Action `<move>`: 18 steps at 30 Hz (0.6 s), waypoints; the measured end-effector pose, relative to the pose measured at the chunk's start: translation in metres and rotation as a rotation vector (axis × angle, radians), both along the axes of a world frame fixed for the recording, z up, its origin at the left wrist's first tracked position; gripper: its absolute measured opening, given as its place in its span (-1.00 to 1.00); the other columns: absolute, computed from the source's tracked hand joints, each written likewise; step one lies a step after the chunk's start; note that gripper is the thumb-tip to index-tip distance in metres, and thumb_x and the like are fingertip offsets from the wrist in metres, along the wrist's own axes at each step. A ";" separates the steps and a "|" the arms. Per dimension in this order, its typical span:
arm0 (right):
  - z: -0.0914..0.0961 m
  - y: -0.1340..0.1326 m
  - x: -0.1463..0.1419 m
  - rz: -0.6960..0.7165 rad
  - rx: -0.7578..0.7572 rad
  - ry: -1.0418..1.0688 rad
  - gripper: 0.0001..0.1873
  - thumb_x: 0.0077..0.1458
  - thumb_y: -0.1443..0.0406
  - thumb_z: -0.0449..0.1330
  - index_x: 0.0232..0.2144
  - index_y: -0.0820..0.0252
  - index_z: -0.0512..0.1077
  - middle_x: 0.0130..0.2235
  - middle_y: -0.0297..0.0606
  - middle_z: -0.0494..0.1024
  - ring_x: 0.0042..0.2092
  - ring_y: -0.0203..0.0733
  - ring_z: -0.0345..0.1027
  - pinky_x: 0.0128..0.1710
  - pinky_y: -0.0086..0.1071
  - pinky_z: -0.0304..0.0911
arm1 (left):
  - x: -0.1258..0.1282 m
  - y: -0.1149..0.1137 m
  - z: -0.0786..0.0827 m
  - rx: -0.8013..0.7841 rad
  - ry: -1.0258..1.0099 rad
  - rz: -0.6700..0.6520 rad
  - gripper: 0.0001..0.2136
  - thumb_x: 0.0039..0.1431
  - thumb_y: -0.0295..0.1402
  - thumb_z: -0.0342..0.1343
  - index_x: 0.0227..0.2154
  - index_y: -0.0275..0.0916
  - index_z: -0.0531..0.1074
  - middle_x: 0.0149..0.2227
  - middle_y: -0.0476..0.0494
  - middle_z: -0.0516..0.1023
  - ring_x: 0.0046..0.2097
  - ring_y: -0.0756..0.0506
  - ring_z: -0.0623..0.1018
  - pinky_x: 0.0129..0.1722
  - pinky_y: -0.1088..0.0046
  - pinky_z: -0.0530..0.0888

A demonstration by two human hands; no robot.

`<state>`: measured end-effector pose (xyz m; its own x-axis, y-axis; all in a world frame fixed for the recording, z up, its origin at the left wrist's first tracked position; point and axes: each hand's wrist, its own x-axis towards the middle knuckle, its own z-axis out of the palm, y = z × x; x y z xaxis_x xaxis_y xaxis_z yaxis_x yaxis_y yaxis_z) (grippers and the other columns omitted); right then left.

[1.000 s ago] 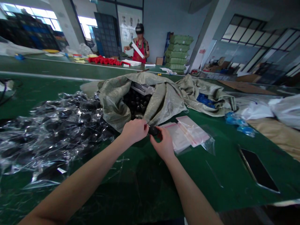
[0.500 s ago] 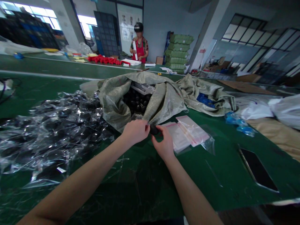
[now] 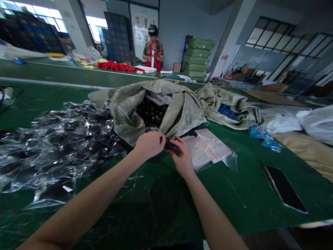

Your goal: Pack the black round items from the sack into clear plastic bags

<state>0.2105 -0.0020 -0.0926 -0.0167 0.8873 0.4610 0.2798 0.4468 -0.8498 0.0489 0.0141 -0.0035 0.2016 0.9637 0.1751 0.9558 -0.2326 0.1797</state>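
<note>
A small black rounded piece [image 3: 169, 144] is held between my two hands, in front of the sack. My left hand [image 3: 150, 144] is closed, its thumb and fingers pinching the left end of the piece. My right hand [image 3: 182, 158] has its fingertips around the right end, partly covering it. Just beyond is the open woven sack [image 3: 184, 116], with several black rounded pieces [image 3: 153, 114] inside. To the right of my right hand lie stacked clear plastic bags [image 3: 213, 146]. A pile of black pieces in clear wrapping [image 3: 75, 139] spreads over the table on the left.
A phone [image 3: 284, 187] lies on the green table [image 3: 161, 215] at the right. A second sack [image 3: 241, 121] with blue items stands beyond the bags, near blue wrapped pieces [image 3: 267, 139]. Across the table, a person in a red apron [image 3: 156, 62] stands behind red items [image 3: 116, 66].
The fingers of my right hand have shifted and spread slightly on the black piece. My left hand has barely moved. The person across has brought the white item upright in front of the apron.
</note>
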 end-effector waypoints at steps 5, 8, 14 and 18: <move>0.003 0.000 0.002 -0.027 0.079 -0.038 -0.63 0.05 0.38 0.25 -0.07 -0.01 0.50 0.16 -0.18 0.33 0.18 -0.09 0.27 0.14 -0.09 0.30 | 0.000 0.000 -0.001 0.012 -0.004 0.010 -0.58 0.30 -0.16 -0.21 -0.28 -0.22 0.55 -0.24 -0.24 0.62 -0.22 -0.24 0.61 -0.23 0.23 0.51; 0.005 0.000 0.003 -0.038 0.099 -0.073 -0.65 0.03 0.40 0.25 -0.11 -0.01 0.53 0.14 -0.18 0.36 0.15 -0.09 0.30 0.18 -0.05 0.25 | 0.000 -0.001 -0.001 0.015 0.001 -0.009 -0.56 0.31 -0.15 -0.22 -0.28 -0.22 0.55 -0.25 -0.25 0.62 -0.24 -0.24 0.61 -0.24 0.24 0.51; 0.001 0.001 0.001 -0.038 0.051 -0.012 -0.63 0.03 0.40 0.24 -0.09 -0.01 0.53 0.14 -0.19 0.36 0.14 -0.09 0.31 0.10 -0.11 0.34 | 0.000 -0.002 -0.002 0.005 0.034 -0.094 -0.57 0.31 -0.15 -0.21 -0.28 -0.23 0.54 -0.28 -0.25 0.61 -0.27 -0.22 0.61 -0.28 0.28 0.50; -0.002 0.001 -0.002 -0.041 0.006 0.067 -0.60 0.05 0.36 0.22 -0.03 0.01 0.49 0.11 -0.16 0.37 0.12 -0.09 0.33 0.01 -0.18 0.42 | 0.003 -0.002 -0.005 0.003 0.019 -0.130 -0.57 0.33 -0.17 -0.24 -0.26 -0.23 0.53 -0.28 -0.24 0.61 -0.26 -0.21 0.61 -0.26 0.28 0.50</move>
<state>0.2086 -0.0009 -0.0946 0.0507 0.8837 0.4654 0.2404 0.4415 -0.8645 0.0519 0.0123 -0.0083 0.3284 0.9286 0.1725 0.9207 -0.3555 0.1610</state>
